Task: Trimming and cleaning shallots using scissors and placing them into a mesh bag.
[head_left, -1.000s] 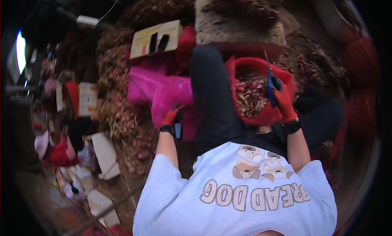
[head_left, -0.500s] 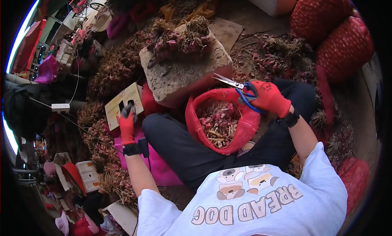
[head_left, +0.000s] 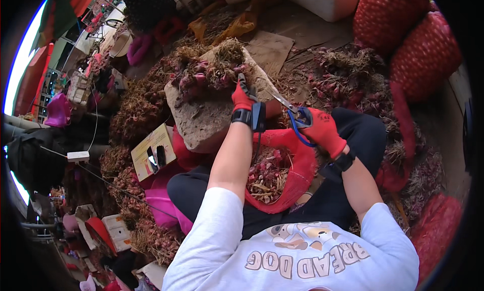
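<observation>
Blue-handled scissors [head_left: 291, 108] sit right of the frame's centre, gripped in the gloved right hand [head_left: 322, 131], blades pointing up and left. Near the top centre, a bunch of pinkish bulbs with dry stalks [head_left: 196, 77] lies on a pale block [head_left: 201, 124]. The red-gloved left hand [head_left: 243, 95] reaches to the bunch's right edge; whether its fingers close on anything, I cannot tell. Below the hands, at the centre, a red mesh bag [head_left: 297, 182] stands open between the person's legs, holding reddish bulbs and dry scraps. Left of centre are a yellowish box [head_left: 143, 155] bearing dark objects and a magenta sheet [head_left: 164, 205]. Full red mesh sacks [head_left: 426, 59] fill the upper right.
</observation>
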Demonstrator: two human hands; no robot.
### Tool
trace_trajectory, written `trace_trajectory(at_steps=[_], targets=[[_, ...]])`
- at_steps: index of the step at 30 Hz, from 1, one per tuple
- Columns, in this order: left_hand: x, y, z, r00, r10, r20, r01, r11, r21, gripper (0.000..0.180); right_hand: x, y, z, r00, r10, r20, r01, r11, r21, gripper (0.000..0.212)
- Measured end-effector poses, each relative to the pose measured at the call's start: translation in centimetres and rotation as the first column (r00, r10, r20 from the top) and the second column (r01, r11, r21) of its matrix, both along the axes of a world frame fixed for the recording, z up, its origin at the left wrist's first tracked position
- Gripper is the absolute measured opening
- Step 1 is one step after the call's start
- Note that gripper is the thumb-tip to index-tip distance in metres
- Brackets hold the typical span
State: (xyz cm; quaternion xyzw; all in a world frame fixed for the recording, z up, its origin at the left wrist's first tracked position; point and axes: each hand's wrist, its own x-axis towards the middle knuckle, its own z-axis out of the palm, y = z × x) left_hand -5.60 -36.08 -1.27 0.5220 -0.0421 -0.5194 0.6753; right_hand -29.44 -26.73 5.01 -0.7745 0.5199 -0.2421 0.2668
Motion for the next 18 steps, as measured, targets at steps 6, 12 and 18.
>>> trace_trajectory(at_steps=[6, 12, 18], targets=[[1.4, -2.6, -2.4, 0.999, 0.034, 0.000, -0.034, 0.994, -0.104, 0.029, -0.4, -0.7, -0.6, 0.999, -0.025, -0.032, 0.024, 0.999, -0.021, 0.050], [8.7, 4.3, -5.2, 0.534, -0.173, 0.828, 0.170, 0.981, 0.096, 0.024, 0.6, 0.3, 0.1, 0.997, 0.061, -0.036, -0.059, 0.997, 0.044, 0.042], [12.4, 7.9, -2.9, 0.672, -0.052, 0.739, 0.230, 0.963, -0.142, 0.012, 5.6, -0.4, 1.2, 0.920, 0.180, 0.349, -0.250, 0.953, 0.169, 0.045]])
